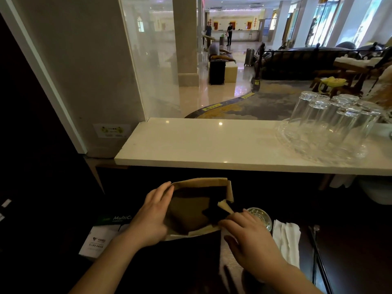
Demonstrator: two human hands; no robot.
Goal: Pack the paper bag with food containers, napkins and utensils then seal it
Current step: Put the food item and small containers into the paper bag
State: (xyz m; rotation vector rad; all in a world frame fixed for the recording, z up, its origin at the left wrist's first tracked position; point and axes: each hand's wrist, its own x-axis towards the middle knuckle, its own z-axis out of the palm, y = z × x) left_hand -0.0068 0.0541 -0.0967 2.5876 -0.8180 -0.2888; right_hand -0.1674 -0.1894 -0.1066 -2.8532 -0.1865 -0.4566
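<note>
A brown paper bag (pixel 201 183) stands open on the dark lower counter in front of me, and its inside is too dark to see. My left hand (pixel 151 217) grips the bag's left rim, fingers along the edge. My right hand (pixel 248 234) pinches the near right corner of the rim, which is folded inward. White napkins (pixel 286 236) lie flat to the right of the bag. Dark chopsticks (pixel 320 262) rest beyond the napkins. No food container is visible.
A small glass cup (pixel 262 216) sits just right of the bag, near my right fingers. A white printed box (pixel 99 236) lies to the left. The raised white marble ledge (pixel 191 143) carries several upturned glasses (pixel 331 124) on a clear tray.
</note>
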